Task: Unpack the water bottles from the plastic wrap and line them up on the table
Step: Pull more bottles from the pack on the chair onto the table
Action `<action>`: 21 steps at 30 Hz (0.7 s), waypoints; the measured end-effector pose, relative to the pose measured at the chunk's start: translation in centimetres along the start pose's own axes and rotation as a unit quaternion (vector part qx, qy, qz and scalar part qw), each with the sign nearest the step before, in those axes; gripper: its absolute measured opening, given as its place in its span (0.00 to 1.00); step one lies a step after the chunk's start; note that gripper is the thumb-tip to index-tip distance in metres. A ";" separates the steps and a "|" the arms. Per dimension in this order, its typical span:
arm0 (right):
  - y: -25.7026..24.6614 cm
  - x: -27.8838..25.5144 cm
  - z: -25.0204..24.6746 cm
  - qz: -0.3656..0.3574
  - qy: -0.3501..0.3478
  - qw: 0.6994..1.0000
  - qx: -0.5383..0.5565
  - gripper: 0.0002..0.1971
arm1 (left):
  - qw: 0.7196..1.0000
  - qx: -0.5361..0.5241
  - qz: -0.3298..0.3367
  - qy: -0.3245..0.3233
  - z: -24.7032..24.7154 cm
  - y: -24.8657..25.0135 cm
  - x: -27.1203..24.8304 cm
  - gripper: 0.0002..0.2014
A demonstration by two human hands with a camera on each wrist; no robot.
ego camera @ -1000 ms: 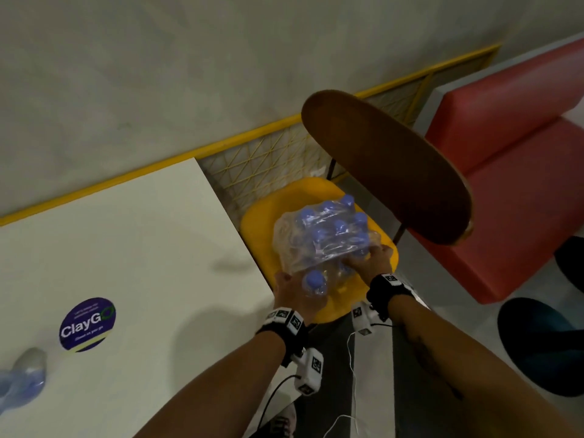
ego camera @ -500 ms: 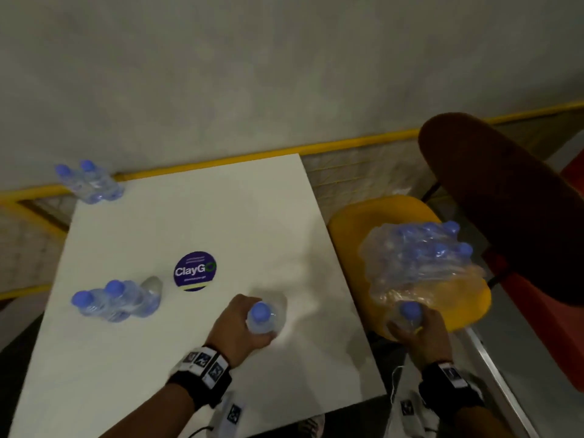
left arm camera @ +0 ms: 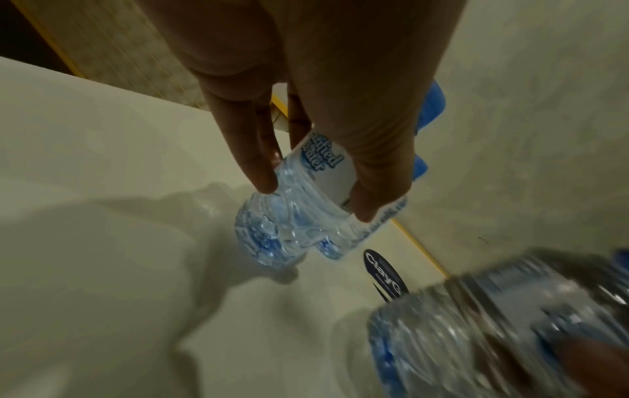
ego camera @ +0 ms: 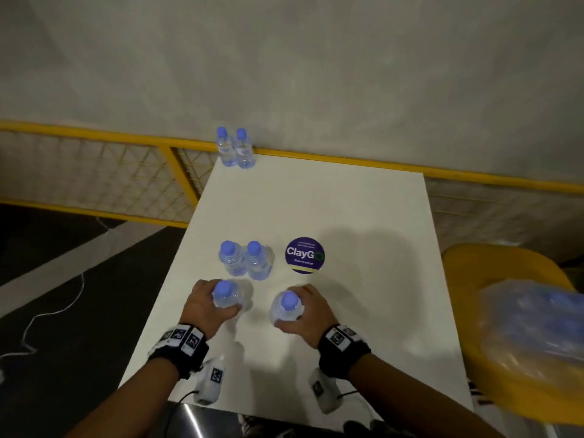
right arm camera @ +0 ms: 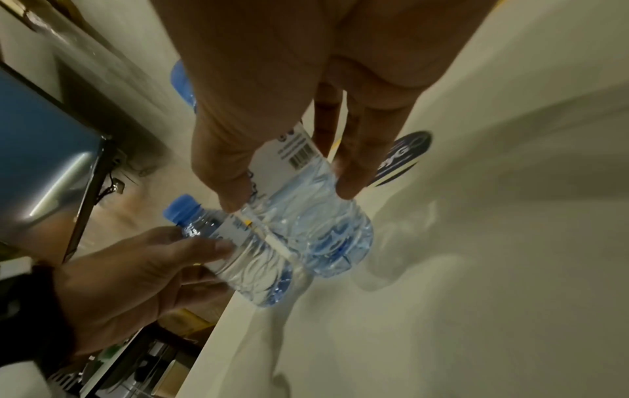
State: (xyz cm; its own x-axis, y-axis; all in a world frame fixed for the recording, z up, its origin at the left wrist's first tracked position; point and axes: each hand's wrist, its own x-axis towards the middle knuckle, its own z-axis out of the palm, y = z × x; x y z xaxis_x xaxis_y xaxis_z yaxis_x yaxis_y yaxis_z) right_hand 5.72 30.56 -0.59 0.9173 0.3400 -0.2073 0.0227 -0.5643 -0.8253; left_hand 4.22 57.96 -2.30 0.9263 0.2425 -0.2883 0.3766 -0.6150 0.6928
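My left hand [ego camera: 205, 306] is wrapped around a small clear plastic water bottle with a blue cap [ego camera: 228, 298], thumb on one side and fingers on the other, near the front left of the white tabletop [ego camera: 363, 210]. In the left wrist view its white label reads "…ified water" in blue letters; the start of the first word is hidden behind my fingers [left arm camera: 251, 150]. My right hand [ego camera: 311, 314] grips a second clear blue-capped bottle [ego camera: 286, 308] beside it, a gap between the two. The right wrist view shows a black barcode on that bottle's white label [right arm camera: 299, 153]; the small print beside it is too fine to read.

Just beyond my left bottle two more blue-capped bottles [ego camera: 246, 260] stand upright, touching each other. To their right a round dark purple sticker [ego camera: 305, 255] lies flat on the tabletop, reading "ClayGo" in white, with a smaller line beneath that I cannot make out. Another pair of bottles [ego camera: 235, 148] stands at the far left corner, against the yellow metal railing [ego camera: 347, 159].

At my right, off the tabletop, the clear plastic-wrapped pack of bottles [ego camera: 531, 320] rests on a yellow chair seat [ego camera: 493, 263], blurred.
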 end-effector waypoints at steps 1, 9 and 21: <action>-1.0 1.3 1.3 0.004 -0.003 1.000 0.000 0.29 | 1.000 0.002 -0.005 -0.002 -0.3 -0.7 0.6 0.28; -4.2 7.3 7.9 0.044 0.004 0.994 -0.096 0.20 | 0.997 0.032 0.035 -0.061 -1.4 -1.4 4.6 0.14; -3.0 9.5 9.9 0.053 0.036 0.980 -0.187 0.14 | 0.987 0.061 0.075 -0.126 -1.1 -1.4 7.5 0.17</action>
State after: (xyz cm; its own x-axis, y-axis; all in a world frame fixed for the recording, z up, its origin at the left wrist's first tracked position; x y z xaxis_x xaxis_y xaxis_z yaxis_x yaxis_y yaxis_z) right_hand 10.41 42.94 -5.34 0.9478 0.2188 -0.2320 0.0582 -0.8340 -0.5486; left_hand 10.63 61.52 -4.70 0.9344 -0.0425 -0.3536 0.2172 -0.7189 0.6603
